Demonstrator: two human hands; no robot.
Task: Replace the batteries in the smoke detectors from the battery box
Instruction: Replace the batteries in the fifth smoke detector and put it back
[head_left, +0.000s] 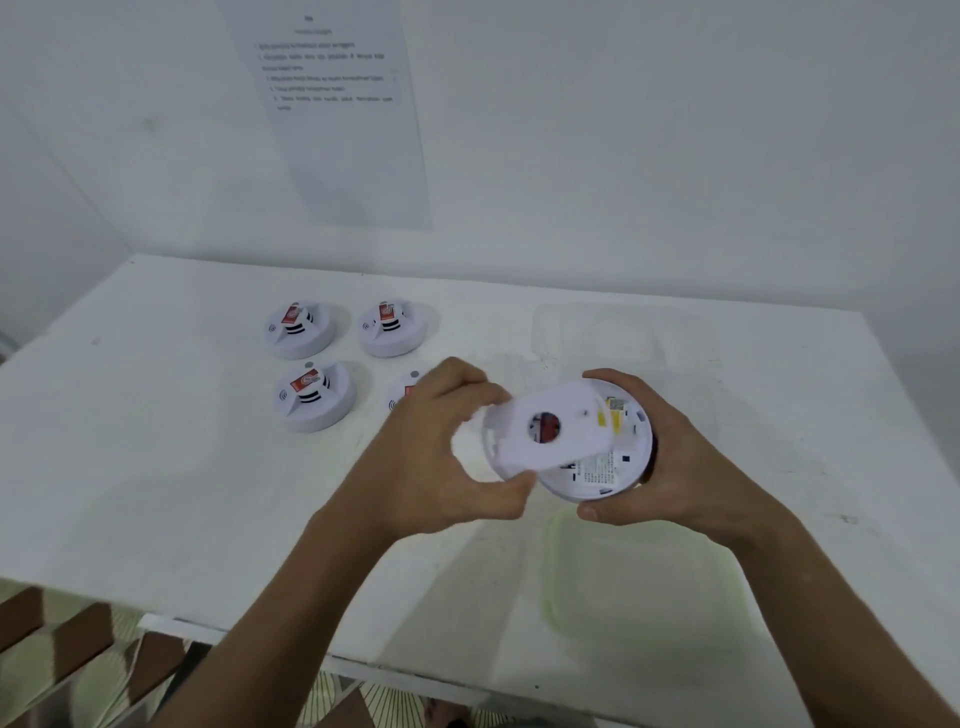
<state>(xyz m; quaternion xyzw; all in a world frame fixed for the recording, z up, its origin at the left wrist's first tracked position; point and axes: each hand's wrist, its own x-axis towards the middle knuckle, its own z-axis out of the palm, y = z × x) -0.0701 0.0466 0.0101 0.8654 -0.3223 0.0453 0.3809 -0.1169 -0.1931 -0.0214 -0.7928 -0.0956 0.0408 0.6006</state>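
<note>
My right hand (670, 467) grips a round white smoke detector (605, 467) above the table, its back side facing up with labels and a yellow part showing. My left hand (441, 452) holds the detector's white back plate (545, 431), which has a round hole and lies partly over the detector's left half. Three more white detectors (300, 328) (392, 326) (314, 396) with red stickers sit on the table to the left. A fourth detector (408, 395) is half hidden behind my left hand.
A clear container with a green rim (644, 577) lies on the white table (156, 467) below my right hand. Another clear container (597, 332) stands behind the hands. A printed sheet (337, 104) hangs on the wall. The table's front edge runs close to me.
</note>
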